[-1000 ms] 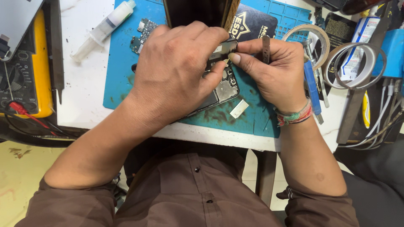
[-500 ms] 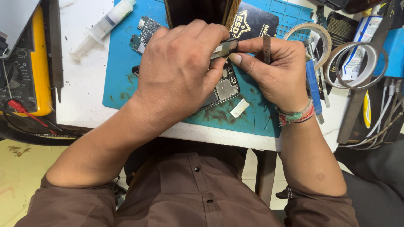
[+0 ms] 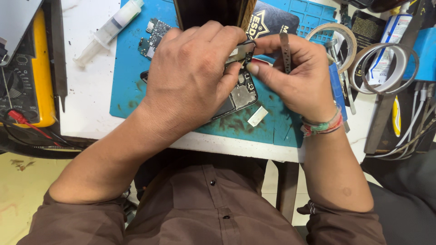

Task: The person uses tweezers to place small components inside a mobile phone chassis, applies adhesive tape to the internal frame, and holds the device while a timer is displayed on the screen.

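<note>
**Both hands on an opened phone over the blue mat**

Left hand (image 3: 195,77) covers most of the opened phone (image 3: 240,97), fingers curled down over its upper part; exactly what the fingertips clamp is hidden, but they press on a small metal part (image 3: 240,51) at the phone's top edge. Right hand (image 3: 295,72) meets it from the right, thumb tip against the same spot, with metal tweezers (image 3: 284,52) tucked upright between its fingers, closed round them.

Phone lies on the blue mat (image 3: 131,77), long axis slanting from lower left to upper right. The worked spot sits between the two thumbs, about equally near both.

Around:
- clear syringe (image 3: 109,29), upper left, on the white table (image 3: 86,113)
- small loose circuit board (image 3: 153,35) on the mat
- white rectangular scrap (image 3: 257,115) just right of the phone
- dark card with pale lettering (image 3: 272,20), top centre
- tape rolls (image 3: 386,68), right
- white-and-blue tube (image 3: 386,45), far right
- yellow meter (image 3: 27,77), left edge
</note>
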